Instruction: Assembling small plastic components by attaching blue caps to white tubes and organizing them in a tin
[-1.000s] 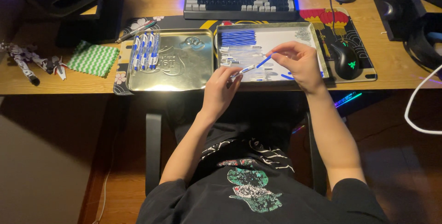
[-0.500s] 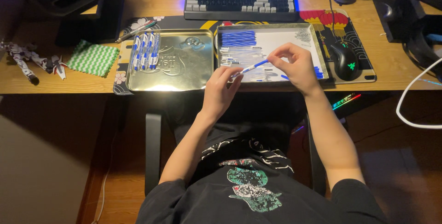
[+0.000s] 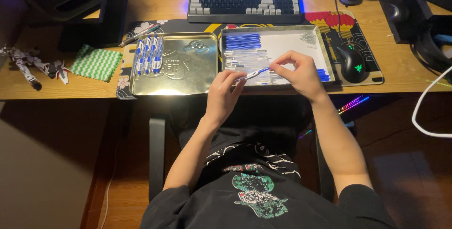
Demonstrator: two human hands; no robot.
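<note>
Both hands are pinching one blue-and-white pen (image 3: 254,73) between them, left hand (image 3: 225,92) on its lower end and right hand (image 3: 297,71) on the blue tip. It sits over the front edge of the right tin tray (image 3: 325,50), with finished pens (image 3: 148,55) lined up at the left tin tray's (image 3: 188,76) back-left corner.

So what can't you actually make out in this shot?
- Pen between left hand and right hand: too small to tell which parts are joined.
- Clear parts in the right tray: blurred together, partly behind the right hand.
- Headphones: cut off by the right edge.
</note>
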